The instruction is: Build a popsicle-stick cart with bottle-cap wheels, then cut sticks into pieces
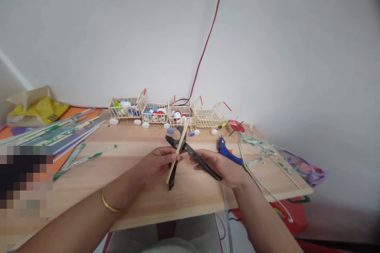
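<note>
Between the thumb and fingers of my left hand (156,163) is a flat, pale wooden stick (181,142), tilted with its upper end leaning right. My right hand (218,165) is closed around a pair of black pruning shears (204,163), whose handles are spread apart. The shears' jaws point up and left, and the stick crosses in front of them near the pivot. One shear handle runs down behind the stick by my left fingertips. Whether the stick lies between the blades, I cannot tell.
Several small stick-built carts (126,111) line the wall, most holding bottle caps. A blue glue gun (230,154) and red dish (236,126) are at right, with scattered wrappers (258,142). Wrapped sticks (68,128) and a yellow bag (47,110) lie left. A red cable (208,39) hangs down the wall.
</note>
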The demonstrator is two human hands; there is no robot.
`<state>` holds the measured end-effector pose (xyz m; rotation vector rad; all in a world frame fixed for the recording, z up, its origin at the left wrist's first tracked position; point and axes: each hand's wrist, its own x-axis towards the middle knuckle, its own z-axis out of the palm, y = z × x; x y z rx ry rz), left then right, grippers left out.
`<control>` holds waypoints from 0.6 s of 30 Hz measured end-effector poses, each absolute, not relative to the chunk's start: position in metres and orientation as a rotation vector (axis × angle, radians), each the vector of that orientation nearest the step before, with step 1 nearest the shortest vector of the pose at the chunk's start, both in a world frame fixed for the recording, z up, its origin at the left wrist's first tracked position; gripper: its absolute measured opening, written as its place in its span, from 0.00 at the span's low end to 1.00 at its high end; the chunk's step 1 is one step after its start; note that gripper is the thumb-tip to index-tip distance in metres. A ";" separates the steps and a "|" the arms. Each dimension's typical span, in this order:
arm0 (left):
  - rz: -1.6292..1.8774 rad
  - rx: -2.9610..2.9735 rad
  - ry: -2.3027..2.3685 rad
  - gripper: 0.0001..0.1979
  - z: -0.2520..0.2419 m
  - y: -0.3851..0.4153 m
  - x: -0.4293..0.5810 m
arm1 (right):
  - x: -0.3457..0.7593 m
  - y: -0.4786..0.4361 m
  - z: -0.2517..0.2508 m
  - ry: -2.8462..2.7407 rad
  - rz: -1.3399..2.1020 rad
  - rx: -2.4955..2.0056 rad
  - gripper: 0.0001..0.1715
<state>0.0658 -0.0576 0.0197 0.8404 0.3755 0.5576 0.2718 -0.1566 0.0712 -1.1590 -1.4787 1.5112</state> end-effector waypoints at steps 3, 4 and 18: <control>0.544 0.828 0.275 0.10 0.022 -0.061 0.065 | 0.278 -0.156 0.056 -1.175 1.771 -0.862 0.56; 0.543 0.825 0.272 0.09 0.022 -0.061 0.065 | 0.274 -0.157 0.050 -1.128 1.790 -0.840 0.57; 0.652 0.706 0.372 0.09 0.019 -0.057 0.071 | 0.208 -0.148 0.016 -1.238 1.339 -1.175 0.51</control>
